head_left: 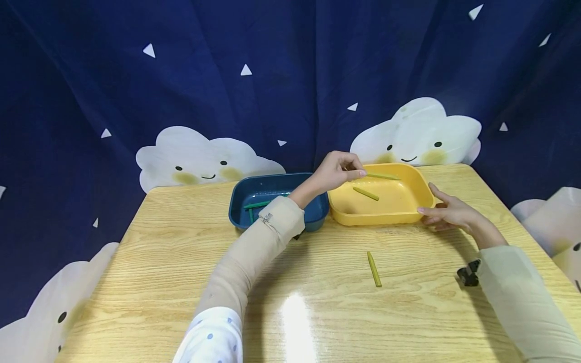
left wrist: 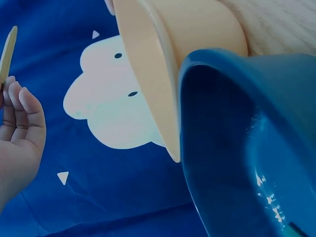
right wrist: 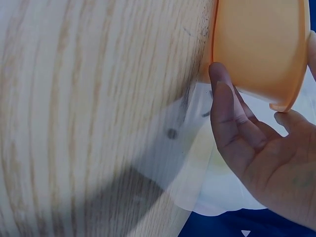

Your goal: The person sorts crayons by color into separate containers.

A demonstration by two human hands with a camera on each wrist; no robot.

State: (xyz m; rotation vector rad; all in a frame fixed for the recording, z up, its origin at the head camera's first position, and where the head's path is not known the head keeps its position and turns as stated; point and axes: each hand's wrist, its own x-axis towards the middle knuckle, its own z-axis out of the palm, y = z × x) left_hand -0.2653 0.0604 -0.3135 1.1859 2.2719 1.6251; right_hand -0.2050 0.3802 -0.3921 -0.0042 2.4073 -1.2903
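My left hand (head_left: 338,174) pinches a yellow crayon (head_left: 383,176) over the back left of a yellow plastic basket (head_left: 376,219). In the left wrist view this crayon (left wrist: 7,54) sticks up from the curled fingers. Inside the basket lies another yellow crayon (head_left: 365,193). My right hand (head_left: 454,212) holds the basket's front right corner, its thumb by the rim and fingers against the side wall. The right wrist view shows those fingers (right wrist: 224,108) low on the wall of the basket (right wrist: 261,44). A third yellow crayon (head_left: 374,269) rests on the table in front.
Left of the yellow basket, close beside it, stands a blue basket (head_left: 236,212) holding green crayons (head_left: 257,204), partly hidden by my left forearm. Both stand near the back of the wooden table (head_left: 181,242). A dark blue curtain (head_left: 272,75) with clouds hangs behind.
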